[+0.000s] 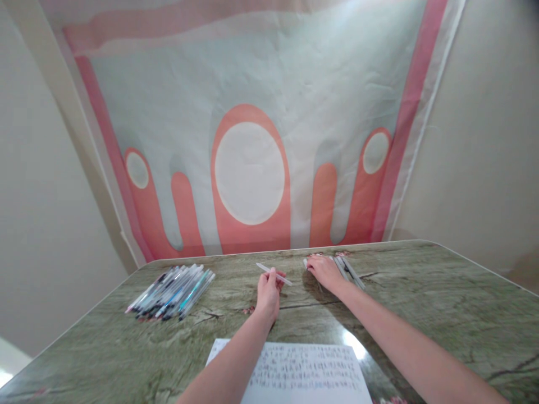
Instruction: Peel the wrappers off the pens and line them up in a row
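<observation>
My left hand (pixel 269 289) is closed in a pinch on a slim, whitish translucent pen (pixel 263 266), held slanting just above the table. Further right, my right hand (pixel 324 270) rests low over the tabletop with its fingers curled down. The pale end of another pen (pixel 305 263) pokes out by its fingertips; the rest is hidden beneath the hand. Directly beside that hand lies a short row of pens (pixel 354 273), grey and clear, side by side. On the left is a large heap of pens (pixel 172 292), mostly clear-barrelled, some with blue, teal or dark parts.
A sheet of paper covered in handwriting (pixel 307 370) lies at the near edge, partly under my left forearm. The wood-patterned table (pixel 421 303) has printed branches and blossoms. Behind it hangs a pink and grey backdrop (pixel 252 67) against the wall.
</observation>
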Demonstrator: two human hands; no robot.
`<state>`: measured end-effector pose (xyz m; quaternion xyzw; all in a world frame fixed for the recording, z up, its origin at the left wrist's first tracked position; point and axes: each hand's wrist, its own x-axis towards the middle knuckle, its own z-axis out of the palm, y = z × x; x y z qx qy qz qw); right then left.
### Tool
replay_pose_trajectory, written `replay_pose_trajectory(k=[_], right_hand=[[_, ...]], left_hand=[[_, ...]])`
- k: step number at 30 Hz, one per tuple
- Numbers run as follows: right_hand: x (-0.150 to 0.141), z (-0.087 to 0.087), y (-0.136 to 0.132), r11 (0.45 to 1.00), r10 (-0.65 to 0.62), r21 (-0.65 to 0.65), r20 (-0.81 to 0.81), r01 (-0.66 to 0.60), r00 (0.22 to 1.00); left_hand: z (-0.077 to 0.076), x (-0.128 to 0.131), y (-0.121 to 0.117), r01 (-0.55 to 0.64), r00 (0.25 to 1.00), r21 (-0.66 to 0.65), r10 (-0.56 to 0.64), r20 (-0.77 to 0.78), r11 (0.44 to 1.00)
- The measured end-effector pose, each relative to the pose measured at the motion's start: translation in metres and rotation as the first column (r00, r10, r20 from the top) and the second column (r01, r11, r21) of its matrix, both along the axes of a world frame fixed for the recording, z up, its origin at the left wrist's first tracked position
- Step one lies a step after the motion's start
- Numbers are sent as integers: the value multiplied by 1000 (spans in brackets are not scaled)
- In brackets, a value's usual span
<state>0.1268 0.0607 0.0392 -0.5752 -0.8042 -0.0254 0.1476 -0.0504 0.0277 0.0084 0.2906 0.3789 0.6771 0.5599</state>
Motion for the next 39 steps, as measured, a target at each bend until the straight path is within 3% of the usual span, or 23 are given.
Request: replay_pose_trajectory(k=[7,15,23,27,29,32,34,36,39], right_hand=[[15,14,2,995,-101,-22,9,101,995],[11,14,0,994,-68,-88,28,71,997],[12,19,-1,992,-56,-119,-101,44,993],[10,28,-3,989,-18,-146,-205,-13,979],[5,32,-7,969,47,-214,-325,-122,945],[-6,35,-14,883,130,-298,-585,-362,800],[-14,34,-19,843,145,-301,-671,-445,728],[-19,33,-22,837,133,-307,-689,-453,713],[-17,31,-17,875,67,-316,-671,-366,739]], left_hand=[[1,0,0,5,1000,-5,-5,-1,1000],[3,0,-2,66,996,13,-66,-52,998],[3,3,-3,131,980,21,-127,-153,991],[4,6,-8,230,916,44,-201,-346,972],[6,7,-12,282,852,38,-232,-469,959],[10,10,-17,319,761,63,-216,-611,946],[11,12,-19,325,729,97,-184,-660,941],[11,12,-19,333,705,106,-172,-688,937],[9,12,-17,339,682,80,-186,-708,937]])
